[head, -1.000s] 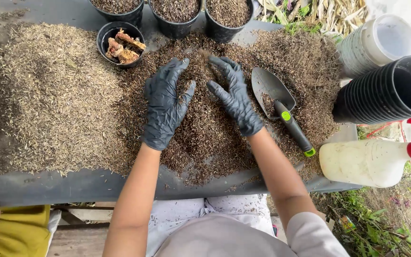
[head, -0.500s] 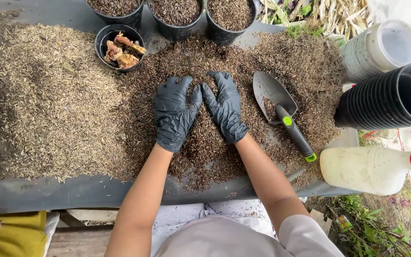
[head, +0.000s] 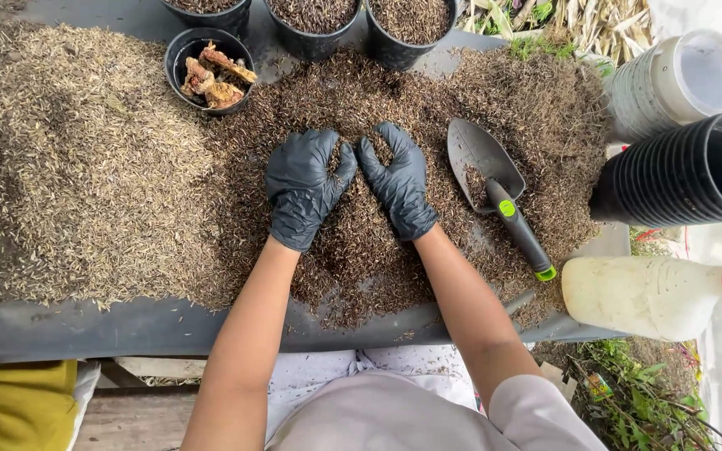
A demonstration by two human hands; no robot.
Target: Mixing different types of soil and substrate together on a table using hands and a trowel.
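Black-gloved left hand and right hand side by side, fingers cupped around dark potting mix mid-worktop, trowel just beside, small black pot near far edge

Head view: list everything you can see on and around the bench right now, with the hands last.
Dark potting mix: one pile, brown, centre of bench.
Pale husks: one pile, tan, left.
Filled pots: three, black, top edge.
Pot of chunks: one, black, top left.
Trowel: one, grey with a black handle, right of hands.
Stacked pots: one stack, black, right.
White stack: one, above it.
Bottle: one, whitish, red cap, lower right.
Left hand: black glove, in mix.
Right hand: black glove, in mix.
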